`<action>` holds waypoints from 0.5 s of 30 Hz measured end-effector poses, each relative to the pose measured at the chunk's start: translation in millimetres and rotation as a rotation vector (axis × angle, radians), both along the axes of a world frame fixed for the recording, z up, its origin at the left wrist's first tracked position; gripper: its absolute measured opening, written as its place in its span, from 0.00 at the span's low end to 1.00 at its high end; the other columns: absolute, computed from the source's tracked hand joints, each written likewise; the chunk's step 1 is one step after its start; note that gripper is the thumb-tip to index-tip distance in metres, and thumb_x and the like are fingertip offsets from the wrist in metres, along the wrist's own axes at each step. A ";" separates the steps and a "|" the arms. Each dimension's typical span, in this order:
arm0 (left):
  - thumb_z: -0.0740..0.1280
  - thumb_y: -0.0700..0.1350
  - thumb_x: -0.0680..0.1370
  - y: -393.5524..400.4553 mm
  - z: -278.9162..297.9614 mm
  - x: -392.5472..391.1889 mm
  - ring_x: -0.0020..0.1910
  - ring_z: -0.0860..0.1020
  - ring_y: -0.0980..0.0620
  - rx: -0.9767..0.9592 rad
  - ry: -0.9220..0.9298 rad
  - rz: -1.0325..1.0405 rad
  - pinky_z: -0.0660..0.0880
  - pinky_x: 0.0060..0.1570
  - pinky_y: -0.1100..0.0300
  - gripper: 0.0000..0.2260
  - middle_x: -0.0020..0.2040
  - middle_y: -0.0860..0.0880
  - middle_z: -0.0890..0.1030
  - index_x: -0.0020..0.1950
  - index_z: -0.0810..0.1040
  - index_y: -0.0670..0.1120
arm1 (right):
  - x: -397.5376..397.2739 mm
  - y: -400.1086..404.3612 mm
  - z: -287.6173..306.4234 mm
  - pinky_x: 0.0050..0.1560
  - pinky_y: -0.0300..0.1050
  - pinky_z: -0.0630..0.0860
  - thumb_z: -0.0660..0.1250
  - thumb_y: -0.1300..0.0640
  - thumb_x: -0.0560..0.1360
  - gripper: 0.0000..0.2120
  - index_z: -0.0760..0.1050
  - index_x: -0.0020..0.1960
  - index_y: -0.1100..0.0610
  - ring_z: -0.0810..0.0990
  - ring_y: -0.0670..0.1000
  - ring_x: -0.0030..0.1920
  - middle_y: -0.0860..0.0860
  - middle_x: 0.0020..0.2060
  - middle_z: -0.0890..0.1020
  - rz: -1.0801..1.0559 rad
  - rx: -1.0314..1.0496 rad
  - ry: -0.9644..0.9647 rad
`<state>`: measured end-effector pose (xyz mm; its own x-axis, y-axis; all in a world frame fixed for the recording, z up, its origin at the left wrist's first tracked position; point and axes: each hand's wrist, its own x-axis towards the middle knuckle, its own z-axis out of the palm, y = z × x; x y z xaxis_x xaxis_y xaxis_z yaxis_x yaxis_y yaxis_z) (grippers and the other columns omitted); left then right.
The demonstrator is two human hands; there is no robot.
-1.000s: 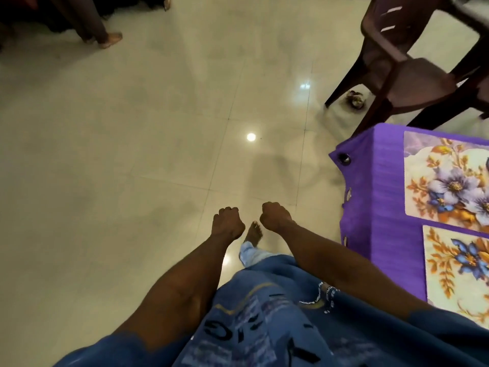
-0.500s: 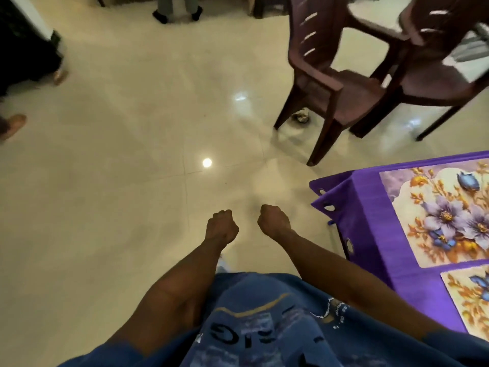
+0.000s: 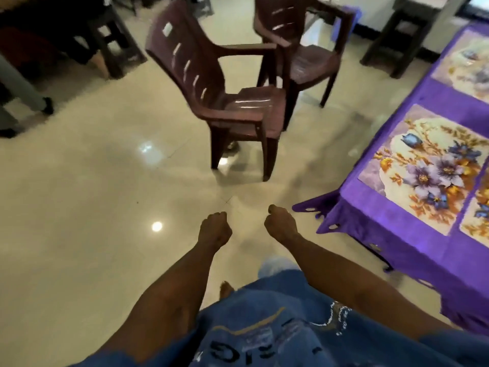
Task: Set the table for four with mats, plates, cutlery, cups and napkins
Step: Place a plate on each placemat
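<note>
A table under a purple cloth [image 3: 412, 250] fills the right side. Floral place mats lie on it: one [image 3: 428, 168] near the corner, another [image 3: 468, 62] farther back, and part of a third [image 3: 476, 221] at the right edge. My left hand [image 3: 214, 229] and my right hand [image 3: 280, 223] are stretched out over the floor, left of the table corner. Both are curled into fists and hold nothing. No plates, cutlery, cups or napkins are in view.
Two dark brown plastic chairs [image 3: 225, 102] [image 3: 301, 49] stand ahead on the glossy tiled floor [image 3: 92, 207]. A dark stool [image 3: 404, 35] stands at the back right. A person's legs and dark furniture [image 3: 31, 96] are at the left.
The view has swung up and to the right. The chairs and more of the table with its mats have come into view. Both hands have stayed in fists out in front.
</note>
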<state>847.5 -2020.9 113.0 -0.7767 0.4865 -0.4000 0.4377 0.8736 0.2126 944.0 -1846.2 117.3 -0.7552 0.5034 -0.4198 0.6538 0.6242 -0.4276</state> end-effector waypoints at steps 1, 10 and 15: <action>0.59 0.39 0.77 11.0 -1.2 -15.1 0.53 0.77 0.38 0.004 -0.003 -0.048 0.72 0.50 0.50 0.07 0.53 0.41 0.79 0.52 0.74 0.40 | -8.8 5.5 -0.8 0.53 0.48 0.72 0.58 0.61 0.76 0.14 0.72 0.61 0.61 0.77 0.60 0.56 0.59 0.56 0.78 -0.049 0.003 0.002; 0.59 0.43 0.78 153.4 -22.1 -112.1 0.53 0.77 0.38 -0.005 -0.057 -0.374 0.73 0.50 0.50 0.07 0.53 0.42 0.79 0.52 0.74 0.42 | -74.2 95.4 -33.2 0.42 0.46 0.69 0.59 0.63 0.75 0.06 0.72 0.50 0.62 0.79 0.61 0.50 0.60 0.49 0.80 -0.369 -0.031 0.001; 0.60 0.43 0.77 258.7 -32.1 -164.5 0.55 0.76 0.39 -0.038 -0.094 -0.454 0.73 0.52 0.51 0.08 0.55 0.41 0.79 0.54 0.74 0.42 | -118.3 193.7 -36.0 0.45 0.45 0.71 0.59 0.62 0.75 0.02 0.70 0.46 0.58 0.79 0.60 0.51 0.59 0.50 0.80 -0.369 -0.060 -0.076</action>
